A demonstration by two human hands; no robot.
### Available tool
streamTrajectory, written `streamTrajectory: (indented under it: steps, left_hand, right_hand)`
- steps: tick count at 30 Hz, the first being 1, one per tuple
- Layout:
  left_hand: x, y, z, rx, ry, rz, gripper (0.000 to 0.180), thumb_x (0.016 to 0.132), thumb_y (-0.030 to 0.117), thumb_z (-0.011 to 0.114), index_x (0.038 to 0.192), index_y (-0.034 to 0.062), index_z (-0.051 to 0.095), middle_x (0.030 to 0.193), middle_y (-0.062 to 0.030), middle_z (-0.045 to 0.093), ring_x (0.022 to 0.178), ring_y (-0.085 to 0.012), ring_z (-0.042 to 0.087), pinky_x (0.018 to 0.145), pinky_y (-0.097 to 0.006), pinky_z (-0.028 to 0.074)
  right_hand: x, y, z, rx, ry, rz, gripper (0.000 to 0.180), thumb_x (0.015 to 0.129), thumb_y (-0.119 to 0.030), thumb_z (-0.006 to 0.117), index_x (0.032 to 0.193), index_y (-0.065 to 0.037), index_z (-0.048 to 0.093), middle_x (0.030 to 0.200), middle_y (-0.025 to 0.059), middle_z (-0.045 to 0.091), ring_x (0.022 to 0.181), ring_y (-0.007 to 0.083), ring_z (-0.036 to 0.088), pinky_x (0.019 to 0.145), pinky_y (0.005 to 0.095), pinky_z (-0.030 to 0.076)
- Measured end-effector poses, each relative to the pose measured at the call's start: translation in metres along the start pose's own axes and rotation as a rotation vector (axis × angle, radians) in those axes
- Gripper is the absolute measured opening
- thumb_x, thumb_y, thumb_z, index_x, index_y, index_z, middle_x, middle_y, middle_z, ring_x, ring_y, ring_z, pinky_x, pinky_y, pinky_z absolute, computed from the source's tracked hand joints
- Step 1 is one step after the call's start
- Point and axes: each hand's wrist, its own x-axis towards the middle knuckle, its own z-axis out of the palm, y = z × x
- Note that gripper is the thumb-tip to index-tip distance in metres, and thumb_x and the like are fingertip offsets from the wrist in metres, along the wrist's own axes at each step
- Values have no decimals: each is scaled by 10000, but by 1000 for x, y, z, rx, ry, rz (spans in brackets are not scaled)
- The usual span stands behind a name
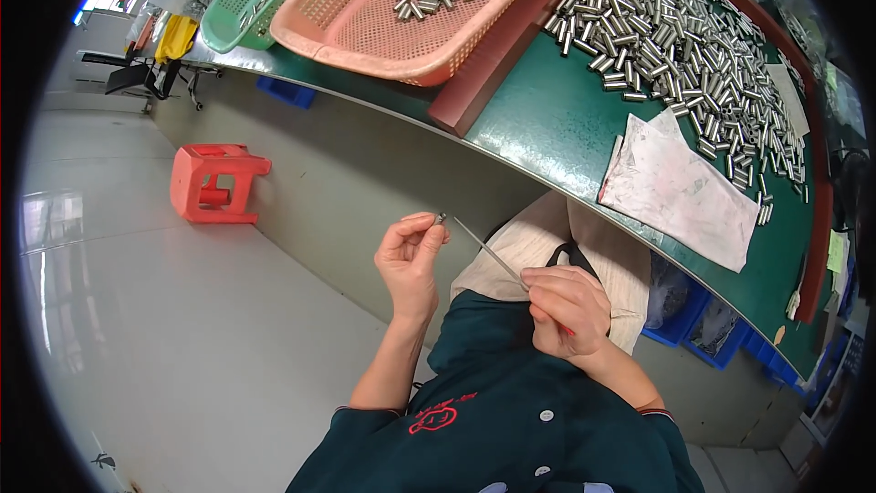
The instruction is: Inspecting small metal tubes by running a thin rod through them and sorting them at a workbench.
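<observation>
Above my lap, my left hand pinches a small metal cylinder between thumb and fingertips. Most of the little part is covered by the fingers. My right hand grips a thin, straight metal rod tool, and a bit of red shows below the fingers. The rod slants up and left, its tip close to the cylinder; whether the two touch I cannot tell. On the green table beyond my hands lies a large heap of similar metal cylinders.
A stained white cloth lies at the table's near edge. Left of a dark red wooden rail stands a pink basket with several cylinders, beside a green basket. A red stool is on the floor; blue bins sit under the table.
</observation>
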Motion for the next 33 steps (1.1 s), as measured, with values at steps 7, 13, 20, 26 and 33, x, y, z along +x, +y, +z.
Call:
streamTrajectory:
  steps: [7, 13, 20, 26, 33]
  left_hand:
    - [-5, 2, 4, 2, -75, 9, 110, 761, -73, 559, 848, -9, 536, 860, -106, 555, 707, -144, 529, 656, -258, 437]
    - [-4, 1, 2, 87, -88, 56, 120, 747, -100, 556, 829, -14, 540, 856, -108, 556, 730, -141, 534, 658, -244, 447]
    - [-7, 2, 1, 257, -138, 226, 137, 726, -130, 560, 805, -19, 549, 860, -114, 558, 791, -143, 534, 673, -237, 460]
    - [-6, 5, 2, 155, -79, 82, 118, 712, -120, 583, 802, -43, 573, 851, -115, 574, 761, -141, 552, 662, -234, 470]
    - [1, 11, -7, 165, 13, 9, 94, 747, -85, 570, 831, -45, 558, 854, -103, 570, 683, -130, 560, 637, -237, 475]
  right_hand:
    - [-2, 2, 3, 5, -12, 14, 202, 668, -14, 641, 854, -10, 561, 793, 105, 587, 691, 235, 609, 566, 293, 496]
    - [0, 2, 3, -16, -34, -6, 208, 649, -20, 663, 837, -14, 574, 783, 94, 583, 666, 223, 602, 550, 284, 488]
    - [4, -2, 0, -9, -14, 42, 225, 614, -13, 675, 821, -8, 587, 777, 98, 586, 662, 218, 602, 547, 276, 487]
    - [7, -9, 4, 38, -57, 48, 215, 611, 59, 617, 820, 26, 578, 841, 144, 599, 741, 262, 620, 597, 292, 515]
    - [16, -17, -7, 88, -147, -6, 233, 616, 98, 574, 840, 39, 557, 869, 163, 597, 774, 291, 618, 638, 314, 530]
